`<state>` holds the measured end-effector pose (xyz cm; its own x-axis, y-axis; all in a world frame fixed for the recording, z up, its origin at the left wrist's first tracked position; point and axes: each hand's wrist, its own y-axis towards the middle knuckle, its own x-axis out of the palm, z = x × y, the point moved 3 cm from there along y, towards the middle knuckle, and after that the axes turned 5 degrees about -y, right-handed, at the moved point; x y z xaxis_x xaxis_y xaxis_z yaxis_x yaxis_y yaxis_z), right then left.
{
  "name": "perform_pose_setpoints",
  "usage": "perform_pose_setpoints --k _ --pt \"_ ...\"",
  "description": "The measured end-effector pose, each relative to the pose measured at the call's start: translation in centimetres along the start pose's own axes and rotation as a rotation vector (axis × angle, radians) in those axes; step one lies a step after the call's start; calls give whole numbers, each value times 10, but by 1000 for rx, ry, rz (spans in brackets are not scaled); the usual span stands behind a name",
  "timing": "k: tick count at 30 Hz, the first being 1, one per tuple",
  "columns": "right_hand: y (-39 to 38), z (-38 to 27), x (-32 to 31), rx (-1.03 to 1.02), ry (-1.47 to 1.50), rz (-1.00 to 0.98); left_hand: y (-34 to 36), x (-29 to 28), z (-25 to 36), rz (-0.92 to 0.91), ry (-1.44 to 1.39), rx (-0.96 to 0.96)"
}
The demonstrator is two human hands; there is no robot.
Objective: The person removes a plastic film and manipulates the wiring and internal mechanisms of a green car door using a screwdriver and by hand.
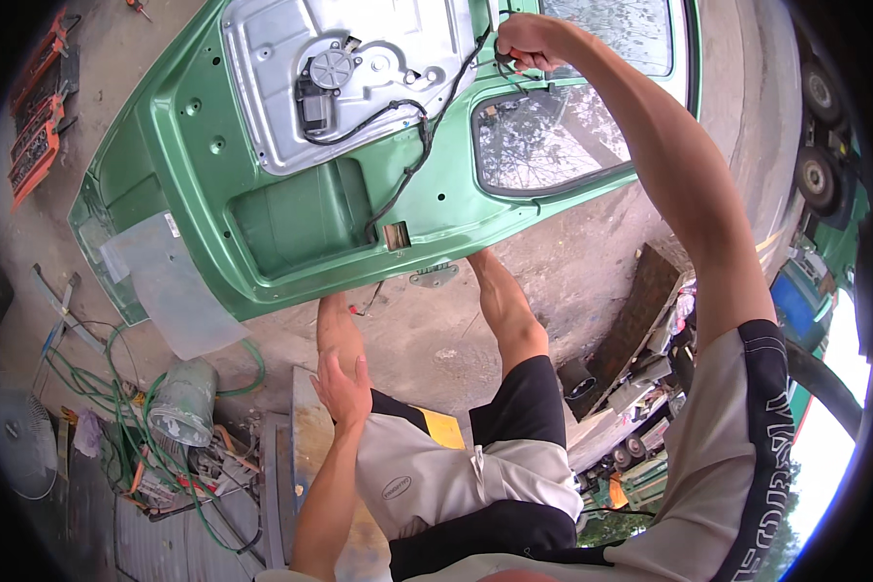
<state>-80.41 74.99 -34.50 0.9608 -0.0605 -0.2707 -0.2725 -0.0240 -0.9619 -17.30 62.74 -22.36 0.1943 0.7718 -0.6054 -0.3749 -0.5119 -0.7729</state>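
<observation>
Two hands (529,44), one green door (451,170), two windows (553,141)

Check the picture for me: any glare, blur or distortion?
Head view: the window glass carries bright, branch-like reflections; part of the background near the right rim washes out white; straight edges bend outward, corners go black; the green door looks reasonably sharp.

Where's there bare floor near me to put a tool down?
Concrete floor shows bare between your legs, near the green door, and between the door's upper left edge and the orange tool case. It's crowded at lower left, with the bucket, green hose and fan, and at right, around the brown panel.
</observation>
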Motion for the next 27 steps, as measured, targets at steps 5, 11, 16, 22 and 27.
perform_pose_setpoints --k 5,11,16,22,27 --pt "-35 3 1 192 132 -12 7 -8 -2 2 -128 -26" --pt "-33 3 16 19 -388 175 13 -16 -15 9 -287 -121" --pt "-45 -44 27 -29 -859 258 19 -23 -24 26 -295 -128" --pt "-59 -14 35 -442 -1451 361 33 -54 -25 94 -462 -206" --pt "-62 -42 22 -495 -1072 470 21 -55 -15 180 -406 -212"
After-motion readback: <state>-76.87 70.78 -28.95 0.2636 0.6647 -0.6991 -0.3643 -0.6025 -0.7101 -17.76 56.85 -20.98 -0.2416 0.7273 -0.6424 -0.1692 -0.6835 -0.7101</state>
